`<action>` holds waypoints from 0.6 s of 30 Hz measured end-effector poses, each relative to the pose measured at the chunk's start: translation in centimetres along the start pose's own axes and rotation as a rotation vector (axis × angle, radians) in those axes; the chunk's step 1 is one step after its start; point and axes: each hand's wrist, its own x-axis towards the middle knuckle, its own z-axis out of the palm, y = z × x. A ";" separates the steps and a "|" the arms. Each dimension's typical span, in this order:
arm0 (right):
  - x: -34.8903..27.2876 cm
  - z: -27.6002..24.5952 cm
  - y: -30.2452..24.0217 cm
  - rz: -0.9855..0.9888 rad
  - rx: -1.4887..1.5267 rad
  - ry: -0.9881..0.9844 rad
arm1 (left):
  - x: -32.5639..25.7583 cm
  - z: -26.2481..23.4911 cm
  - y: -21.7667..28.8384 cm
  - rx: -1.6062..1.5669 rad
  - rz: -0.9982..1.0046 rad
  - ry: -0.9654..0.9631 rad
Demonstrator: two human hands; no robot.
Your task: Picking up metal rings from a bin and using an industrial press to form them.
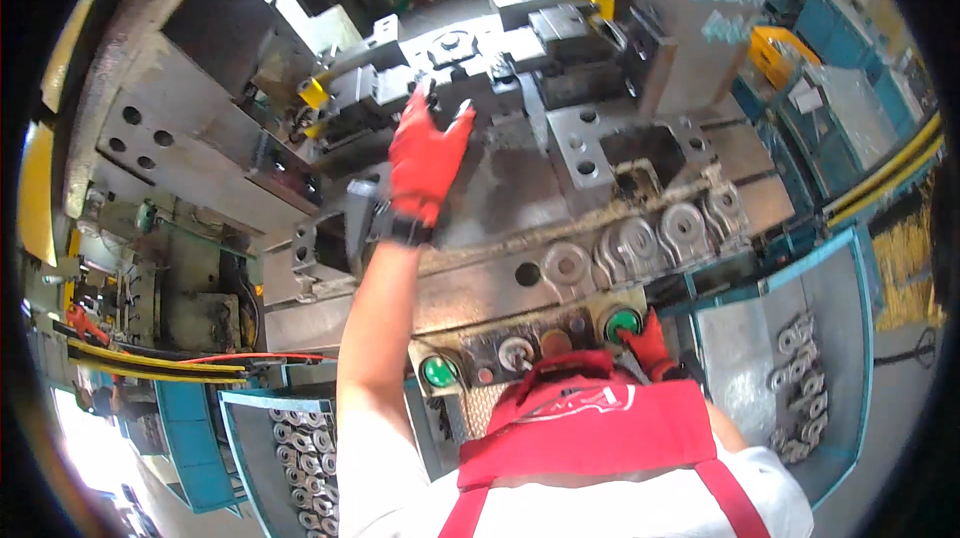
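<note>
1. The scene is evenly and brightly lit, with daylight seen blown out at the lower left.
2. Pale glare is carried by the steel press bed [520,188].
3. Deep shadow is held in the die recesses.
4. Straight edges are bent strongly toward the black circular rim.
5. Fine detail is softened by slight blur throughout.

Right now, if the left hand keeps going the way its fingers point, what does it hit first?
The left hand points up into the press. First in line is the dark metal part at its fingertips, seated on the grey die block. Whether they already touch is unclear.
</note>
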 end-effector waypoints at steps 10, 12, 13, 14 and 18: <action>-0.2 0.8 1.5 0.058 0.051 0.015 | 15.5 14.0 -5.4 0.498 -0.473 -0.192; -0.3 0.2 0.1 0.116 -0.022 0.023 | 16.9 15.3 -6.1 0.383 -0.573 -0.258; -0.6 -0.3 -0.9 0.107 -0.035 0.013 | 17.8 15.1 -6.4 0.425 -0.482 -0.329; -1.1 -0.9 -2.0 0.101 -0.050 -0.001 | 18.3 14.7 -6.5 0.444 -0.402 -0.443; -1.9 -5.4 -7.0 0.187 -0.432 -0.322 | 16.3 12.4 -4.5 0.184 -0.532 -0.139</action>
